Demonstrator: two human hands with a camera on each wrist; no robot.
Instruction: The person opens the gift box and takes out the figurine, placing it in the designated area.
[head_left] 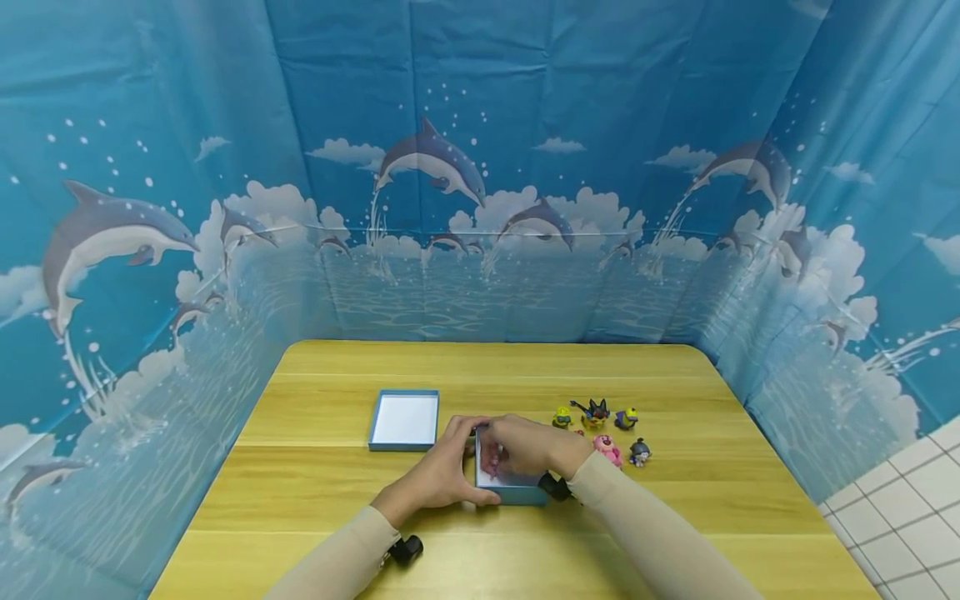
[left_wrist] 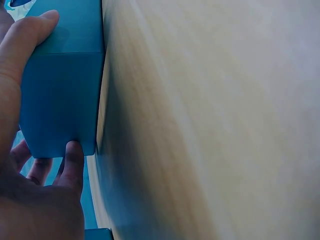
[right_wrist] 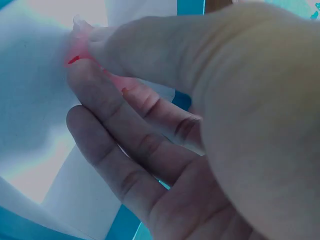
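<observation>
A blue box [head_left: 517, 497] with a white inside stands on the wooden table, open side up. My left hand [head_left: 442, 473] grips it at its left end, thumb on the near wall and fingers round the far side, as the left wrist view also shows on the blue wall [left_wrist: 62, 100]. My right hand [head_left: 525, 446] reaches into the box. Between its thumb and fingers it pinches a small pink figurine [right_wrist: 80, 46], low over the white bottom. Much of the figurine is hidden by the fingers, and I cannot tell whether it touches the bottom.
A blue-rimmed lid or tray [head_left: 405, 419] with a white inside lies left of the box. To the right stand several toy figures: a yellow one [head_left: 562, 417], a black-eared one [head_left: 597, 412], a yellow-purple one [head_left: 626, 418], a pink one [head_left: 608, 451], a grey one [head_left: 640, 452].
</observation>
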